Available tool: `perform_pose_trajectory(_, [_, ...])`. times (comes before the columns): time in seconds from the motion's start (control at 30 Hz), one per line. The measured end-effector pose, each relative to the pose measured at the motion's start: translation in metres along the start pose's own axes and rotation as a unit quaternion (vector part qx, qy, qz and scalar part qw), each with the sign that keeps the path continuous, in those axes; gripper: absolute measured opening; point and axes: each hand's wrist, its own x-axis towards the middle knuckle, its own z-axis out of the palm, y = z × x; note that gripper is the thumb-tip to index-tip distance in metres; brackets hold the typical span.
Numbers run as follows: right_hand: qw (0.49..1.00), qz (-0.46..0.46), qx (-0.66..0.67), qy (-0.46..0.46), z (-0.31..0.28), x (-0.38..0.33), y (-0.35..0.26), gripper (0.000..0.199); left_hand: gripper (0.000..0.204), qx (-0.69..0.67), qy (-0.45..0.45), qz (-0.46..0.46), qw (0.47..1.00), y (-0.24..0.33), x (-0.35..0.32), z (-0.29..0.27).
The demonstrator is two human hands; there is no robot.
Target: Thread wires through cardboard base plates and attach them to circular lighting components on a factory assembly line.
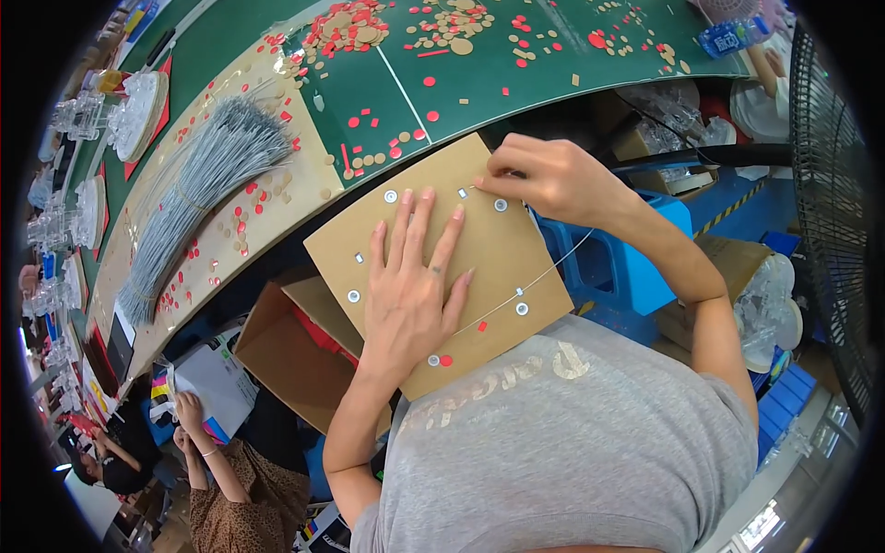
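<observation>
- The brown cardboard panel (489,253) is the biggest piece I'm working. It rests against my lap just below the green table (479,83) edge, lying as a diamond with its long axis from lower left to upper right. I judge it light and fairly stiff but easy to crease, so flat pressure in the middle or a grip along an edge suits it best.
- My left hand (410,276) lies spread flat on the panel, fingers fully open and pointing up-screen, pinning the panel and grasping nothing.
- My right hand (544,180) is curled at the panel's upper corner, fingertips pinched on the end of the thin wire (544,272).
- That wire runs diagonally from the pinch to the panel's lower right edge, near the silver eyelets (522,308). It looks springy, slick and light, best held near its tip.
- The grey wire bundle (198,189) lies on the table to my left, well apart.
- Red and tan discs (369,120) litter the table.
</observation>
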Motion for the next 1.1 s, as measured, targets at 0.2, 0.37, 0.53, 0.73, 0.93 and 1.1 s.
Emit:
perform_pose_trajectory(0.2, [0.981, -0.113, -0.148, -0.052, -0.006, 0.005, 0.001, 0.030, 0.069, 0.013, -0.034, -0.001, 0.999, 0.001, 0.002, -0.002])
perform_pose_trajectory(0.37, [0.982, -0.143, -0.112, -0.046, -0.003, 0.006, 0.012, 0.031, 0.073, 0.028, -0.035, 0.006, 0.999, 0.001, 0.004, -0.001])
perform_pose_trajectory(0.53, [0.974, -0.173, -0.132, -0.063, -0.005, 0.010, 0.009, 0.031, 0.074, 0.036, -0.029, 0.007, 0.999, -0.001, 0.003, 0.000])
perform_pose_trajectory(0.73, [0.983, -0.148, -0.094, -0.051, -0.002, 0.005, 0.011, 0.034, 0.073, 0.040, -0.024, 0.008, 0.999, 0.000, 0.004, 0.001])
perform_pose_trajectory(0.93, [0.988, -0.122, -0.056, -0.075, -0.012, 0.006, 0.015, 0.035, 0.073, 0.034, -0.030, 0.000, 0.999, -0.001, 0.002, 0.001])
perform_pose_trajectory(1.1, [0.983, -0.154, -0.082, -0.055, -0.001, 0.004, 0.010, 0.037, 0.073, 0.019, -0.035, -0.001, 0.999, 0.000, 0.002, -0.001])
